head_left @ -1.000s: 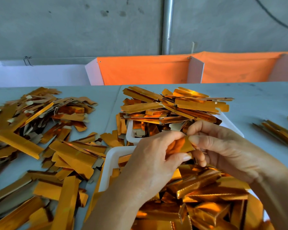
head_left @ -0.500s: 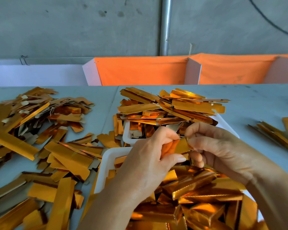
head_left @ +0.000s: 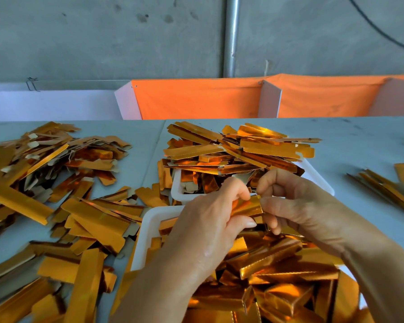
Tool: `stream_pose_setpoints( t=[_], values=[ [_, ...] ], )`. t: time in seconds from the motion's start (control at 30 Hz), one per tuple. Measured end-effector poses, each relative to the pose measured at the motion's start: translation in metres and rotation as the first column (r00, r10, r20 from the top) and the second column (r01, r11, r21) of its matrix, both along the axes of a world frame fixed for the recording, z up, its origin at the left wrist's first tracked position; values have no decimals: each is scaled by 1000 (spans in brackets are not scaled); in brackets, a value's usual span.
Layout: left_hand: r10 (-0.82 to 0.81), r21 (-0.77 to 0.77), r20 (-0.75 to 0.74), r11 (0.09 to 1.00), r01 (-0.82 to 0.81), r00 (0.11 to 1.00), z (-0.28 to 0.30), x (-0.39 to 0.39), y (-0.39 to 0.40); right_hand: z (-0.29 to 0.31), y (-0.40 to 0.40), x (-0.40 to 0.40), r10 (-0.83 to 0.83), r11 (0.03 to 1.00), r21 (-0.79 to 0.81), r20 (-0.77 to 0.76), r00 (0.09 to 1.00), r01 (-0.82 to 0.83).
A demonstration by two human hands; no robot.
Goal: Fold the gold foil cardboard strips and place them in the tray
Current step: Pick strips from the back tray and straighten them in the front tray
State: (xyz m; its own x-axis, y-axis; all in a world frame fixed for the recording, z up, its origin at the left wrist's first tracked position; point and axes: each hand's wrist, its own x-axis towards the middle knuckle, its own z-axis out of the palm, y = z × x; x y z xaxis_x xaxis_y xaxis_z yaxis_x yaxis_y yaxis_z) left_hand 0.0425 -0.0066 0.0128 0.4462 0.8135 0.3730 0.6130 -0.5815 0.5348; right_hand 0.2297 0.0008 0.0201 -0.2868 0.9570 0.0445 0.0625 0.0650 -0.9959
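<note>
Gold foil cardboard strip (head_left: 246,207) sits pinched between both hands, just above the near white plastic tray (head_left: 149,220) heaped with folded pieces. Left hand (head_left: 210,220) curls thumb and fingers round one end; right hand (head_left: 296,206) grips the other end, fingers bent.

head view, forward-down, close over table (head_left: 359,141)

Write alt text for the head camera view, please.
Two hands, left and right, pinch a gold strip between them above a white tray heaped with folded strips. Loose strips cover the grey table to the left.
</note>
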Motion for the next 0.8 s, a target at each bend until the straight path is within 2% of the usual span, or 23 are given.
stream_pose_setpoints(
  t=[0.17,0.3,0.5,0.67,0.8],
  values=[
    [-26,-103,133,994,40,991,2,-4,-1,0,0,4,109,990,-67,-223,969,-127],
    [-67,-167,240,980,109,968,4,-6,-1,-1,2,5,120,981,-103,-340,933,-164],
    [-80,-183,288,974,137,954,6,-6,-2,-3,3,2,113,982,-104,-328,938,-155],
    [-97,-221,370,957,189,924,7,-5,0,-4,4,5,174,966,-105,-407,897,-235],
    [-111,-219,378,954,205,919,7,-7,-1,-4,5,6,192,960,-111,-407,893,-257]
  ],
)
